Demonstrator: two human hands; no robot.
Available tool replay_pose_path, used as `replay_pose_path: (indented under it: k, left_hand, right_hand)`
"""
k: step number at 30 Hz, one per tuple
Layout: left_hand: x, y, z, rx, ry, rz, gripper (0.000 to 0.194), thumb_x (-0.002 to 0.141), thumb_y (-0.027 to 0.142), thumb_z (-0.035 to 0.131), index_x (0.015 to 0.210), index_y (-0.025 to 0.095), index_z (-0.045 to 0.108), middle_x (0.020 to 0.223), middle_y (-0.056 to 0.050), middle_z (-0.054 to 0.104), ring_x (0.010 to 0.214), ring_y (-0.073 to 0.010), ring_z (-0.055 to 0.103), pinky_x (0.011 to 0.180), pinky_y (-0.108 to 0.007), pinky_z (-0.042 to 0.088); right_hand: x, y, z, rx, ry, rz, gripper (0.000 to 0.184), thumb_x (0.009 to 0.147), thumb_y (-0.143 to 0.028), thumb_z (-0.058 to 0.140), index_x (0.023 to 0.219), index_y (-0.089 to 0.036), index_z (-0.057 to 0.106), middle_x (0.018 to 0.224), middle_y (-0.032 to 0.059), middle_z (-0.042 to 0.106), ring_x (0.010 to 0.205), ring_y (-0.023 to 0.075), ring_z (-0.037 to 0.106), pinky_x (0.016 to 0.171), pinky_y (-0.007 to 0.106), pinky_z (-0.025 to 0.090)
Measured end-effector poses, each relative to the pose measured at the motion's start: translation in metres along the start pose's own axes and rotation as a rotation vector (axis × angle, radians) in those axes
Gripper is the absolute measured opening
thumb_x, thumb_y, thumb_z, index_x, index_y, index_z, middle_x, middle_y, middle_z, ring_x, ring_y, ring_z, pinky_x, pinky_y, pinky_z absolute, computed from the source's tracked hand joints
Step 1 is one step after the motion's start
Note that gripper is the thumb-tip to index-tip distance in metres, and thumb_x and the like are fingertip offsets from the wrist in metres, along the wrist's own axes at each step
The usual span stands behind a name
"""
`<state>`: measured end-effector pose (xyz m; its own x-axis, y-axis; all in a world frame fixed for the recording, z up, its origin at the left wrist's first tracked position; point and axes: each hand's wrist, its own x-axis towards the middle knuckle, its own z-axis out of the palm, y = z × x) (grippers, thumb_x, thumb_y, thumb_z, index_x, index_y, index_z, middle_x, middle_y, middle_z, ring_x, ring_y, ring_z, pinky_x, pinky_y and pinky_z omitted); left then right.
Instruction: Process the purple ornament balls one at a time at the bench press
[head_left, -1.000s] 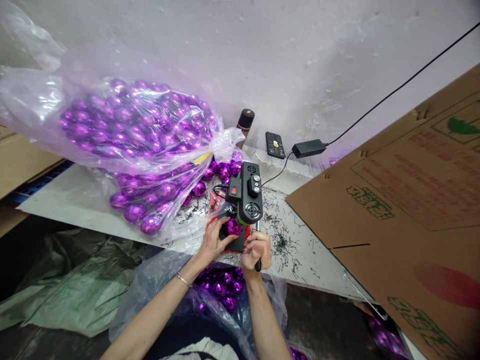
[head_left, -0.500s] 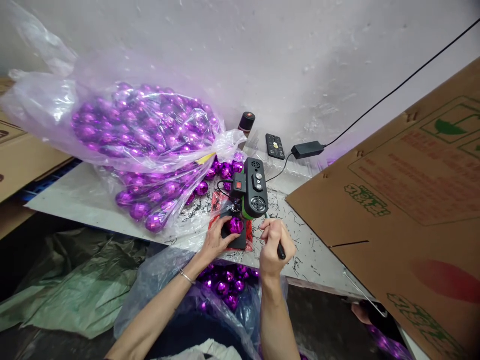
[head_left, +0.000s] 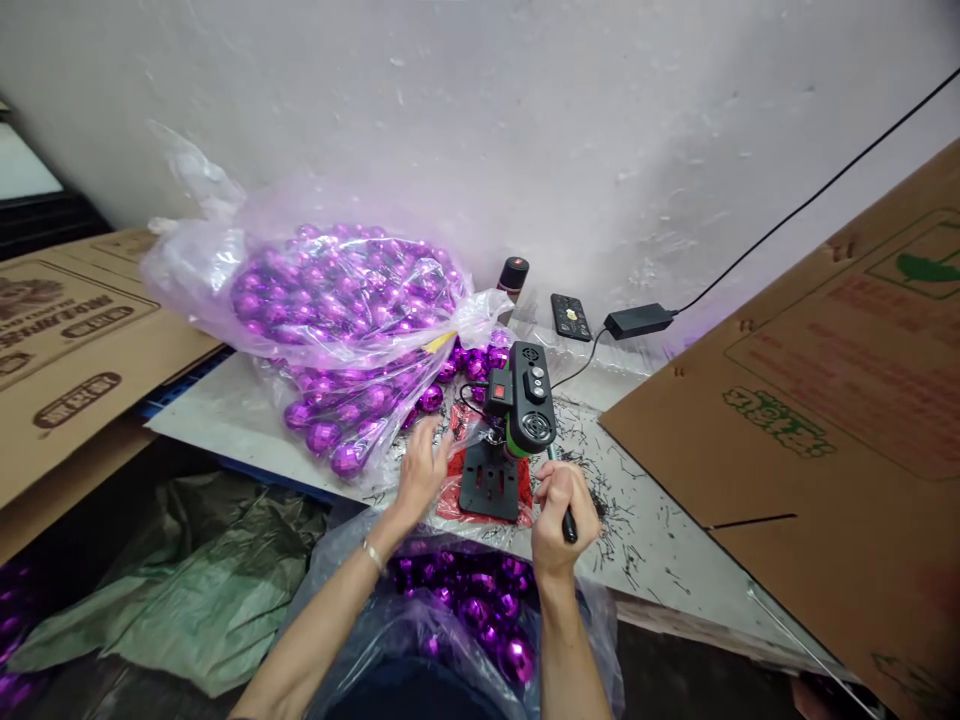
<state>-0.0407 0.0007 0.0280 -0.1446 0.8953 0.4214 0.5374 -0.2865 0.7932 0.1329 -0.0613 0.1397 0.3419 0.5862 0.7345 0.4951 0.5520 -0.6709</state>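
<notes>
A small black bench drill press with a red switch stands on the table, its slotted black base plate bare over a red plastic sheet. My right hand is wrapped around the press's lever handle, whose black end pokes out below the fist. To the left of the base plate, my left hand has its fingers stretched forward and holds nothing. Just beyond its fingertips lie loose shiny purple balls. Below, between my forearms, an open clear bag holds more purple balls.
A big tied plastic bag of purple balls lies at the left back. Black shavings litter the table. A phone, a power adapter and a dark can are by the wall. Cardboard boxes flank the right and left.
The purple ball my left hand held on the base plate is gone from there, and that hand has moved left. My right hand swung the lever outward to the right. The view has shifted.
</notes>
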Motion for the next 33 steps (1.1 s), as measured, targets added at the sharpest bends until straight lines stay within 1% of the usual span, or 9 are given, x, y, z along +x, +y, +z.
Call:
replay_pose_path:
  k: [2,5,9,15,20,23,27,30,33]
  left_hand:
    - [0.048,-0.005,0.005,0.110,0.095,-0.018,0.038,0.106,0.033,0.050,0.139,0.017,0.060,0.137,-0.018,0.065,0.132,-0.0321,0.061,0.116,-0.055,0.048]
    - [0.089,-0.013,0.011,0.313,-0.099,0.104,0.041,0.095,0.010,0.052,0.134,0.017,0.062,0.142,-0.020,0.063,0.134,-0.0357,0.058,0.113,-0.059,0.049]
    - [0.106,-0.018,0.012,0.511,-0.329,0.123,0.058,0.085,-0.004,0.049,0.138,0.019,0.060,0.156,-0.024,0.051,0.138,-0.0421,0.054,0.103,-0.061,0.054]
    - [0.119,-0.010,-0.003,0.510,-0.367,0.011,0.056,0.085,0.005,0.060,0.139,0.017,0.058,0.142,-0.024,0.055,0.116,-0.0388,0.068,0.096,-0.052,0.057]
    - [0.090,0.009,-0.023,0.086,-0.309,-0.084,0.059,0.082,0.039,0.079,0.133,0.016,0.059,0.126,-0.014,0.068,0.118,-0.0338,0.067,0.103,-0.048,0.054]
    - [0.055,0.022,-0.031,-0.448,-0.307,-0.368,0.055,0.082,0.047,0.079,0.125,0.017,0.063,0.121,-0.011,0.073,0.108,-0.0272,0.072,0.097,-0.041,0.058]
    - [0.011,0.034,-0.030,-1.033,-0.359,-0.768,0.043,0.087,0.042,0.076,0.122,0.019,0.065,0.108,-0.008,0.079,0.088,-0.0201,0.077,0.079,-0.032,0.063]
    - [-0.008,0.036,-0.022,-1.180,-0.369,-0.908,0.034,0.088,0.033,0.077,0.117,0.018,0.066,0.099,-0.006,0.080,0.083,-0.0174,0.077,0.075,-0.027,0.062]
    - [-0.015,0.034,-0.011,-1.147,-0.380,-0.902,0.040,0.087,0.034,0.081,0.121,0.018,0.067,0.099,-0.006,0.080,0.081,-0.0165,0.077,0.074,-0.025,0.062]
  right_hand:
    - [-0.002,0.001,0.000,0.003,-0.012,-0.001,0.037,0.106,-0.023,0.046,0.070,-0.022,0.054,0.070,-0.0003,0.058,0.067,0.0140,0.058,0.064,0.031,0.043]
    - [-0.003,0.002,0.000,0.018,-0.010,-0.003,0.036,0.105,-0.020,0.047,0.070,-0.021,0.053,0.070,-0.0011,0.057,0.070,0.0142,0.059,0.067,0.031,0.044]
    - [-0.003,0.002,0.000,0.011,-0.016,-0.005,0.036,0.105,-0.019,0.046,0.070,-0.021,0.052,0.070,-0.0015,0.057,0.071,0.0143,0.060,0.069,0.031,0.044]
    - [-0.004,0.003,-0.003,-0.007,-0.041,-0.020,0.037,0.106,-0.017,0.045,0.070,-0.021,0.052,0.073,-0.0014,0.058,0.073,0.0133,0.061,0.070,0.030,0.045]
    - [-0.004,0.002,-0.003,-0.019,-0.056,-0.020,0.036,0.106,-0.017,0.044,0.072,-0.022,0.053,0.074,-0.0008,0.059,0.070,0.0131,0.059,0.066,0.030,0.044]
    - [-0.004,0.002,-0.002,-0.013,-0.040,-0.016,0.036,0.106,-0.017,0.045,0.071,-0.022,0.052,0.073,-0.0008,0.058,0.071,0.0134,0.059,0.067,0.031,0.045]
    - [-0.005,0.002,-0.001,-0.013,-0.025,-0.028,0.036,0.106,-0.017,0.045,0.070,-0.022,0.052,0.070,-0.0012,0.056,0.071,0.0143,0.060,0.068,0.032,0.045]
    - [-0.003,0.001,-0.002,-0.033,-0.035,-0.032,0.037,0.106,-0.018,0.044,0.069,-0.023,0.051,0.069,-0.0010,0.056,0.072,0.0155,0.062,0.068,0.033,0.046]
    - [0.001,-0.002,-0.003,-0.030,-0.057,-0.019,0.037,0.106,-0.018,0.043,0.069,-0.023,0.051,0.069,-0.0011,0.056,0.072,0.0153,0.062,0.068,0.032,0.046]
